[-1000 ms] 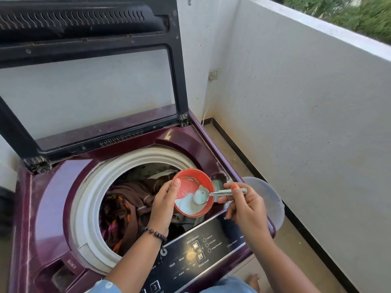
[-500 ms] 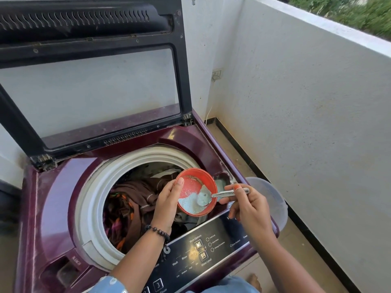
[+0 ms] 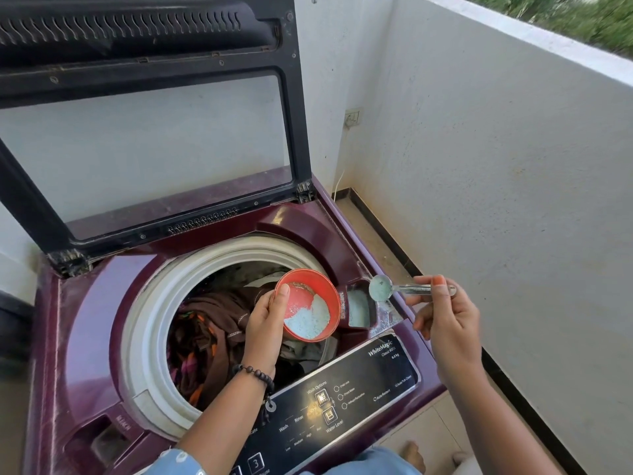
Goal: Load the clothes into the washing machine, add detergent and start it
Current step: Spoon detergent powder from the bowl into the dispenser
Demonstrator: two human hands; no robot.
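I am standing at the maroon top-loading washing machine point(image 3: 85, 320), its lid point(image 3: 147, 108) propped upright against the back wall. My left hand point(image 3: 265, 323) is gripping the red bowl point(image 3: 308, 305) by its near rim, thumb hooked over the edge, and holding it tilted above the right side of the drum opening; pale blue detergent powder point(image 3: 310, 320) is lying heaped in the bowl's lower half. My right hand point(image 3: 445, 311) is pinching the handle of a metal spoon point(image 3: 380, 287) between thumb and fingers, and the spoon's head, dusted with blue powder, is hovering just over the detergent compartment point(image 3: 359, 308) at the machine's right front corner. That compartment is already holding a layer of the same blue powder. The clothes point(image 3: 212, 330), brown fabric with orange and pink patches, are sitting inside the drum, ringed by the white tub collar point(image 3: 144, 323). The black control panel point(image 3: 329, 402) is running along the front edge below my wrists, and a beaded bracelet point(image 3: 255, 373) is sitting on my left wrist.
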